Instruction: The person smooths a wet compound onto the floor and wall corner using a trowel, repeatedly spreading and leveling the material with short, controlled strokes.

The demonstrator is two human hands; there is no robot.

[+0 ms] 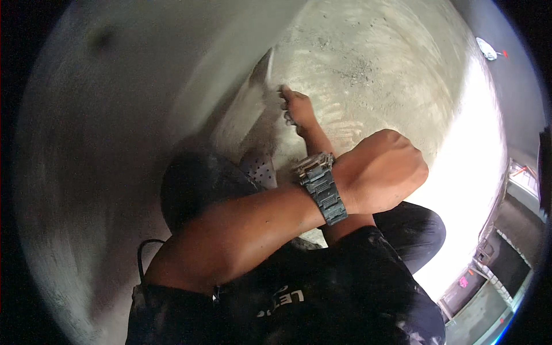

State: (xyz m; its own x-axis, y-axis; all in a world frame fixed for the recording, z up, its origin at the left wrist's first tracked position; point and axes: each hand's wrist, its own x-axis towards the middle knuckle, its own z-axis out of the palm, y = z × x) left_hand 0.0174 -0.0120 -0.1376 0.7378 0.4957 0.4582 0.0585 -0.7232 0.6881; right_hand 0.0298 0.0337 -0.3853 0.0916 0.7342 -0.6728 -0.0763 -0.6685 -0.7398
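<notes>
My left forearm crosses in front of me, with a dark chain-link wristwatch [322, 187] on its wrist. My left hand [384, 169] is a closed fist seen from the back; its fingers are turned away, so anything inside is hidden. Beneath it my right arm reaches forward to the foot of the grey wall [115, 144]. There my right hand [298, 109] has its fingers curled around the grip of what looks like a flat trowel [253, 109]. The blurred blade lies along the join of wall and floor, with a bright edge at its far end.
A pale shoe [259, 169] with dark holes is close to the wall, beside my bent knee. Dark crumbs [362, 72] lie on the rough cement floor [402, 69]. Bright light crosses the floor at right. Farther off is a white object [486, 49] with a red end.
</notes>
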